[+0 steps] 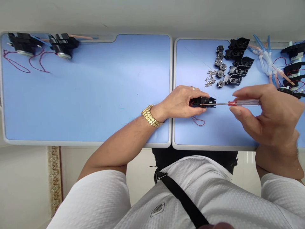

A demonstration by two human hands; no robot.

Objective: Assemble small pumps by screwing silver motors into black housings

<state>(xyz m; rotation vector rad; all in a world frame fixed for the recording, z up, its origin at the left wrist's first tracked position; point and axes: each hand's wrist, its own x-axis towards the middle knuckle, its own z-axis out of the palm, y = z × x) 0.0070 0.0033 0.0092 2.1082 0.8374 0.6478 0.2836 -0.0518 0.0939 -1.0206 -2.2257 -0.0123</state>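
My left hand, with a gold watch at the wrist, is closed around a small black plastic motor assembly near the front of the right-hand table. A thin red-and-dark wire loops out below it. My right hand grips a screwdriver by its clear handle with a red collar. The screwdriver's metal shaft lies level and its tip meets the black assembly between my left fingers; the exact contact spot is too small to make out. A single small screw lies just above the assembly.
Beyond my hands lie a pile of small screws, several round black parts and several black housings. Blue and orange tubes and wired black assemblies are at far right. Two more assemblies sit at far left. A gap separates the tables.
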